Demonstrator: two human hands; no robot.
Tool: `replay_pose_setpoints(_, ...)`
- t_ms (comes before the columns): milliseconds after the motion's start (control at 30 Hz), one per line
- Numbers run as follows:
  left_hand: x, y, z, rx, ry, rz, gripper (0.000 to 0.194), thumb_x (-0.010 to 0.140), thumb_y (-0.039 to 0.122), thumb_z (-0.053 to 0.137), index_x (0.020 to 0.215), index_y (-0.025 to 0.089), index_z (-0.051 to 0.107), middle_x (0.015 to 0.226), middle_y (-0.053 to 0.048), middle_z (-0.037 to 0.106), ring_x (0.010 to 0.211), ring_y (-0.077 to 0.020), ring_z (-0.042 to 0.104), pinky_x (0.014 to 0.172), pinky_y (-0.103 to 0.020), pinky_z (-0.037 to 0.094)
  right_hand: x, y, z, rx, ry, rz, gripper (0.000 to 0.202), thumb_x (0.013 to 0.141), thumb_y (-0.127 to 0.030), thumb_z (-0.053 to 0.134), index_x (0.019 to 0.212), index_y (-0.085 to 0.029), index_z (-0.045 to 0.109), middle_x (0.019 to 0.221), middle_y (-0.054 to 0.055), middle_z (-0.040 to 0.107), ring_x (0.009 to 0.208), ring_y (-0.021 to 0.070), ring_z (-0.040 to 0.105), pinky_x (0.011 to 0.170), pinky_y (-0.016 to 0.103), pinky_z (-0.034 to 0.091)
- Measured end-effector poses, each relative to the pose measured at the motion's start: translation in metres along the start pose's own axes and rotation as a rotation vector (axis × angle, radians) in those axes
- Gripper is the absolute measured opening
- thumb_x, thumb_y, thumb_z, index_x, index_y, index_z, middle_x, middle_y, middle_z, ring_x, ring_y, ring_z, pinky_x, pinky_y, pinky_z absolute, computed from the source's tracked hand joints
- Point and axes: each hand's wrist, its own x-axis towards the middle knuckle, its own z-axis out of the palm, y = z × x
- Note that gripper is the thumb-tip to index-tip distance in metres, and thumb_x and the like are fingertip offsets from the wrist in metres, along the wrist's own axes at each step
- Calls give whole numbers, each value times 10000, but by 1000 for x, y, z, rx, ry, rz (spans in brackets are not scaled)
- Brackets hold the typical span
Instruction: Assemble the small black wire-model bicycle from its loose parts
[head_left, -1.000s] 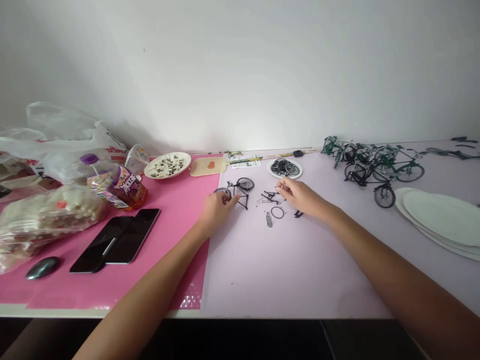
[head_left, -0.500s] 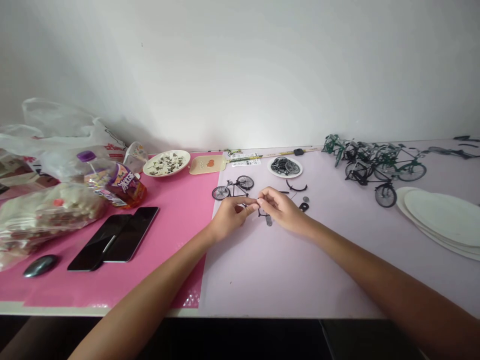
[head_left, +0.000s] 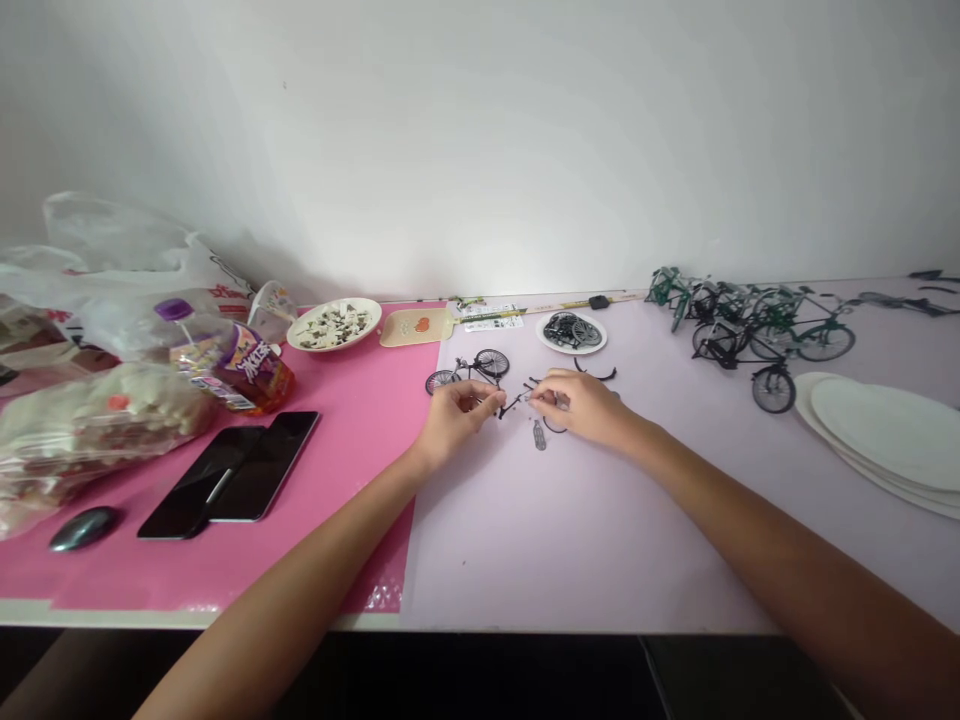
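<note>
My left hand (head_left: 461, 418) is closed in a pinch at the end of a thin dark part (head_left: 513, 405), low over the lilac mat. My right hand (head_left: 576, 402) pinches just to the right of it; what sits between its fingertips is too small to make out. Just behind my left hand lies a small black model bicycle (head_left: 469, 371). A grey flat piece (head_left: 539, 435) rests on the mat in front of the gap between my hands. Curved black parts (head_left: 596, 372) lie behind my right hand, partly hidden by it.
Behind stands a white plate of wheels (head_left: 571, 333). Assembled model bicycles (head_left: 750, 325) and stacked white plates (head_left: 885, 430) are at the right. On the pink mat at the left are phones (head_left: 262, 465), a bottle (head_left: 232, 365), a mouse (head_left: 85, 528) and bags (head_left: 97, 410).
My hands have moved apart from touching fingertips. My right hand has shifted a little right, and the thin dark part now shows between them.
</note>
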Motion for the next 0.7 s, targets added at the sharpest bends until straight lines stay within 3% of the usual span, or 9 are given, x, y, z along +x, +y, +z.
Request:
replay_pose_setpoints(133, 1, -2, 0, 1, 27, 19, 455, 762, 590, 800, 836, 145, 745, 657, -20, 650, 547, -100, 499, 493, -241, 390, -2, 2, 3, -53, -34, -16, 173, 936, -352, 644, 894, -230, 759, 868, 20, 656, 721, 148, 591, 649, 260, 385)
replay_pose_setpoints(333, -1, -3, 2, 31, 75, 64, 390, 803, 556, 780, 820, 168, 741, 740, -45, 704, 639, -138, 578, 549, -260, 434, -3, -11, 18, -121, 55, -19, 167, 969, -311, 628, 924, -225, 764, 874, 41, 672, 763, 177, 627, 659, 274, 415)
replay_pose_setpoints(533, 0, -6, 5, 81, 119, 85, 384, 823, 557, 755, 846, 173, 752, 760, -47, 718, 640, -143, 571, 545, -261, 423, 1, -5, 26, -216, 137, -74, 186, 993, -282, 599, 972, -242, 780, 892, 75, 676, 932, 235, 622, 658, 301, 434)
replay_pose_setpoints(700, 1, -9, 6, 80, 121, 72, 362, 818, 531, 762, 864, 172, 752, 749, -31, 708, 607, -131, 548, 549, -262, 418, 3, -2, 26, -244, 93, -107, 189, 1011, -277, 596, 973, -247, 780, 915, 75, 678, 988, 241, 599, 626, 303, 412)
